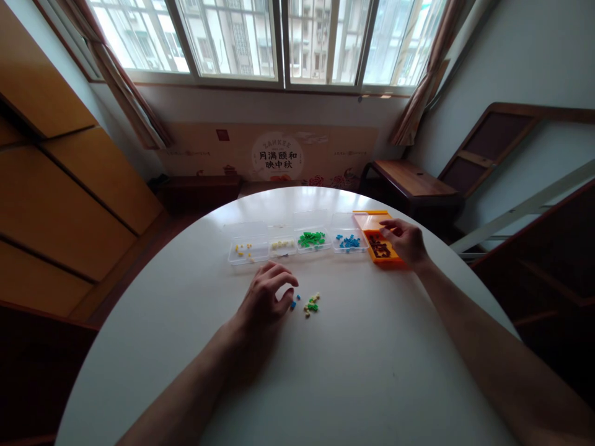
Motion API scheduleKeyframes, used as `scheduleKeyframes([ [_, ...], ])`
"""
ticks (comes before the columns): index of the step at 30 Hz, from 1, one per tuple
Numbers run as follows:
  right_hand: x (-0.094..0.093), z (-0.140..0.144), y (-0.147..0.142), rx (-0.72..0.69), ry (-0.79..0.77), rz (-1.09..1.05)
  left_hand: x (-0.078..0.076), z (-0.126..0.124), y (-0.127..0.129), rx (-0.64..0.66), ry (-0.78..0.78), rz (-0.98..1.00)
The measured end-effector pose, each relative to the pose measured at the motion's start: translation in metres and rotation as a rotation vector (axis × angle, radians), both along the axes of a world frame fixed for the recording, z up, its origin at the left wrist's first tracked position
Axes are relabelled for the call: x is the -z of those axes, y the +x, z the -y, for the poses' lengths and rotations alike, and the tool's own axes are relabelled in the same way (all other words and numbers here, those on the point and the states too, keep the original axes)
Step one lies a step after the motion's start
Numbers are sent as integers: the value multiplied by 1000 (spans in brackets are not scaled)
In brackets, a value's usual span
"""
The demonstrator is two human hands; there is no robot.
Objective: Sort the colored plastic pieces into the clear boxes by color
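My left hand rests on the white round table, fingers bent and a gap between thumb and index finger, holding nothing that shows. By its thumb lie blue pieces, and to their right a small mixed pile of green and cream pieces. Over the orange box hovers my right hand, its thumb and fingertips brought together; whatever they may hold is too small to make out. Dark brown pieces lie inside that box, partly behind the hand.
Left of the orange box stand clear open boxes in a row: one with blue pieces, one with green pieces, one with cream pieces, one with yellow pieces. A wooden stool is beyond the table.
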State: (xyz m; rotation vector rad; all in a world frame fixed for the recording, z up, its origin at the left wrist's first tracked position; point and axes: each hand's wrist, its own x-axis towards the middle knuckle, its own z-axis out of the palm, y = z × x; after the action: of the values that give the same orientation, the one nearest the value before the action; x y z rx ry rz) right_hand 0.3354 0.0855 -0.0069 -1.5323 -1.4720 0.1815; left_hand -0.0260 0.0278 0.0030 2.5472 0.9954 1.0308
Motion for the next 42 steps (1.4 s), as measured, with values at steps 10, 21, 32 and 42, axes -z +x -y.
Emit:
scheduleKeyframes([
  [10, 1, 4, -22, -72, 2, -40, -9, -1, -9, 85, -147, -250],
  [21, -15, 30, -86, -508, -84, 46, -11, 2, -6, 61, -103, -301],
  [32, -13, 72, -146, -828, -34, 146, 1, -3, 9, 37, -145, 96],
  [42, -7, 73, -150, -738, 69, 211, 2, -2, 14, 19, -210, 125],
])
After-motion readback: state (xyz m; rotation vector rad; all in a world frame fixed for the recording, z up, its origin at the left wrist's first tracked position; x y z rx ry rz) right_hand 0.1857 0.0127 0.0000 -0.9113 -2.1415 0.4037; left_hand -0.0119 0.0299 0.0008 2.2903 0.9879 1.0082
